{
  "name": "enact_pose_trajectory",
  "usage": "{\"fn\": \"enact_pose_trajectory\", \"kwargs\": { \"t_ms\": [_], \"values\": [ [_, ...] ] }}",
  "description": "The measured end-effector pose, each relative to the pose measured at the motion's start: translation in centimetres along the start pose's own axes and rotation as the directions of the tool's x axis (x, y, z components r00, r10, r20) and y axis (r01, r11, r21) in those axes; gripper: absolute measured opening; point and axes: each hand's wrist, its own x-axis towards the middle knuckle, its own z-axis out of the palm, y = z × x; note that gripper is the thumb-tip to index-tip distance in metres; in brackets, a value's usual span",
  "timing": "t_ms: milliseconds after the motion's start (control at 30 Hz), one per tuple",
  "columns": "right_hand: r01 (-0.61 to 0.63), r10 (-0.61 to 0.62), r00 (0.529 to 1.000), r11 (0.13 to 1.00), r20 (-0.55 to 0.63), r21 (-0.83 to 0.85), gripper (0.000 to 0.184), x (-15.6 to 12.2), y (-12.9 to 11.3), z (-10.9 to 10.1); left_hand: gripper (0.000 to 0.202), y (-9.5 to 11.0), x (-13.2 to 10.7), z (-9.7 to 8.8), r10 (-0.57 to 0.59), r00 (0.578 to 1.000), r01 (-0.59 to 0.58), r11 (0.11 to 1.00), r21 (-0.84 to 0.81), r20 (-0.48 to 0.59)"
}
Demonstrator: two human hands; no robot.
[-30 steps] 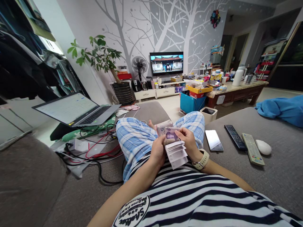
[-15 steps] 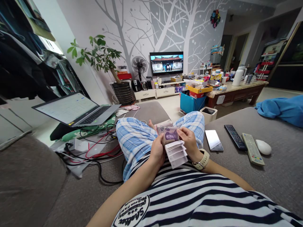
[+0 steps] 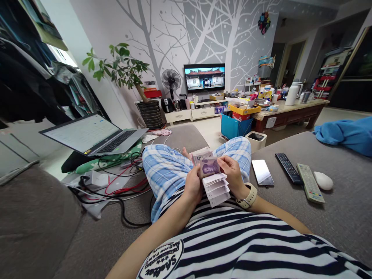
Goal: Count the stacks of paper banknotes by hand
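A bundle of purple banknotes [image 3: 209, 167] is between my hands, above my crossed legs. My left hand [image 3: 193, 182] grips its left side, thumb on top. The fingers of my right hand [image 3: 232, 170] pinch the upper right edge of the front note, which shows a portrait. Several pale note ends [image 3: 216, 190] fan out downward below the hands, toward my striped shirt. Behind the front note, more notes with a "5" and some pinkish paper [image 3: 200, 153] stick out. A pale watch [image 3: 248, 197] is on my right wrist.
On the sofa to the right lie a phone [image 3: 263, 173], a black remote [image 3: 288, 169], a beige remote [image 3: 310, 183] and a white mouse [image 3: 323, 181]. An open laptop [image 3: 95, 135] sits at left above tangled cables [image 3: 122, 190]. A cluttered table [image 3: 302, 108] stands further back.
The front note has slid slightly down between my hands, so more of the "5" notes behind it shows. Both hands stay nearly in place.
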Motion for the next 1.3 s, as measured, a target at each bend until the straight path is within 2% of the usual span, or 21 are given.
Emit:
{"fn": "enact_pose_trajectory", "kwargs": {
  "t_ms": [300, 567, 733, 933, 1300],
  "values": [
    [-0.008, 0.008, 1.000, 0.999, 0.004, 0.038, 0.036, 0.0, 0.4, 0.0, 0.026, -0.1, -0.1, 0.0, 0.002, 0.999, -0.001, 1.000, -0.011, 0.050],
    [-0.026, 0.024, 0.998, 0.999, -0.063, -0.020, 0.032, 0.4, 0.7, -0.2, 0.024, 0.3, -0.5, 0.0, -0.015, 1.000, 0.015, 0.999, 0.050, 0.010],
    [-0.057, 0.054, 0.995, 0.998, -0.083, -0.026, 0.032, 0.6, 1.0, -0.2, 0.028, 0.5, -0.9, 0.3, -0.013, 0.999, 0.012, 0.999, 0.036, 0.037],
    [-0.054, 0.050, 0.998, 0.995, -0.039, -0.087, 0.033, 0.5, 1.0, -0.2, 0.030, 0.4, -1.0, 0.1, -0.035, 0.998, 0.034, 0.999, 0.042, 0.042],
    [-0.052, 0.048, 0.998, 0.995, -0.043, -0.089, 0.032, 0.3, 0.7, -0.2, 0.027, -0.2, -0.1, 0.2, 0.001, 1.000, -0.001, 0.998, -0.071, 0.000]
  ]
}}
